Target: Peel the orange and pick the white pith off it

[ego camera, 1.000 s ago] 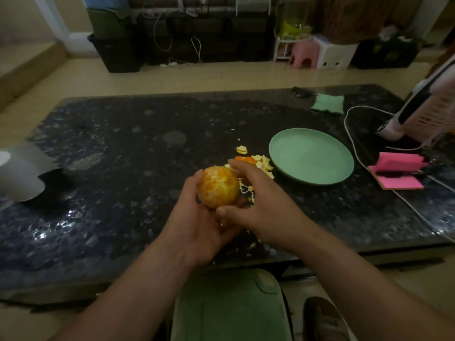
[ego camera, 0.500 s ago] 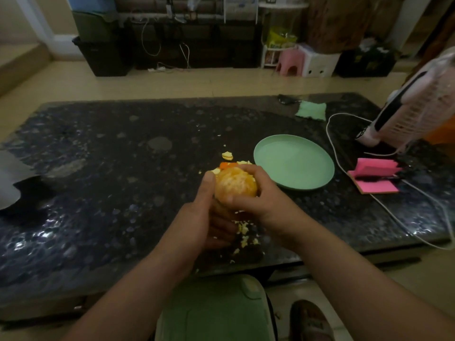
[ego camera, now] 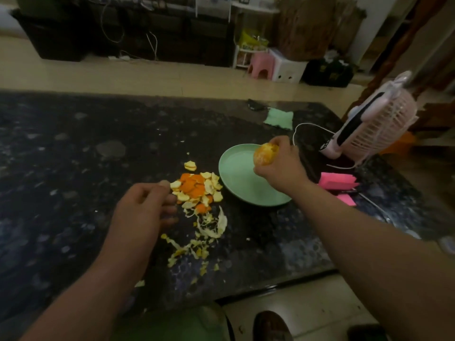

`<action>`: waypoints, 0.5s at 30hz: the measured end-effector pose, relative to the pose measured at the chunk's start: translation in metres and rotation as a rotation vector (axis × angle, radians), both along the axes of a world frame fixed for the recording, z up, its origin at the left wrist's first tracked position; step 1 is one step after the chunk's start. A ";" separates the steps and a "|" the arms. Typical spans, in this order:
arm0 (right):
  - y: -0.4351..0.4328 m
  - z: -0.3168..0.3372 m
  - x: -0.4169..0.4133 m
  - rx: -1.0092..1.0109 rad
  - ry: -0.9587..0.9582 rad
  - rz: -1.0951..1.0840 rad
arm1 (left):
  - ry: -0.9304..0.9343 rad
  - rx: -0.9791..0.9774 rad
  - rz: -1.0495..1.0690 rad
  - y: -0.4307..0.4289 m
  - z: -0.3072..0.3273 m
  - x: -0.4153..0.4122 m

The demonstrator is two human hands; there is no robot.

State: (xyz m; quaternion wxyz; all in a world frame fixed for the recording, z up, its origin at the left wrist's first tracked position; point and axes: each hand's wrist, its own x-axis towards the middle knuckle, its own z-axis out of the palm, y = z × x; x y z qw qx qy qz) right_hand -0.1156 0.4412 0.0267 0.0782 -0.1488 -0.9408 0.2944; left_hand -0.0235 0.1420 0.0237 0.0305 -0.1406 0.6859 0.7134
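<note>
Currently: orange (ego camera: 264,156) bare of rind, held in the right grip (ego camera: 283,168) above the far side of the plate (ego camera: 236,188) and not touching it; fingers curled over its top and far side, thumb below, so only the near-left face of the fruit shows. Left grip (ego camera: 142,207) low over the worktop (ego camera: 73,168), just beside the peel pile (ego camera: 197,188); fingers loosely curled, nothing seen in it. Pith scraps (ego camera: 211,225) strewn between the pile and the worktop's near edge.

Handling, judged:
- weight: light; one grip carries it easily
- surface: bare segments under a thin membrane, soft and probably damp; a hard squeeze would likely burst them, and juice would make the fruit slippery
- where to hold: broad contact across opposite sides, pads rather than nails; cradle, do not clamp; turn it in the palm to bring a new face up
- pith: thin, stringy, tears short; best pinched at a loose end between thumb and forefinger tips and drawn along a segment seam, not scraped
- shape: round, so likely to roll on the shallow plate; lower it to the middle, do not drop it

Progress, judged: peeling done, given the pile; visible face looks patchy pale, but blur and dim light prevent telling how much pith remains; the hidden side cannot be checked.
</note>
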 end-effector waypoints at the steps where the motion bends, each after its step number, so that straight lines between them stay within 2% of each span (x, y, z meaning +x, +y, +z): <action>1: 0.000 -0.003 -0.009 0.018 -0.007 0.001 | 0.000 0.006 0.005 0.000 -0.002 -0.002; 7: -0.013 -0.028 -0.040 0.060 -0.066 0.013 | 0.006 0.016 0.034 -0.005 -0.009 -0.009; 15: -0.014 -0.038 -0.031 0.066 -0.065 0.054 | 0.002 0.015 -0.008 0.001 -0.004 -0.004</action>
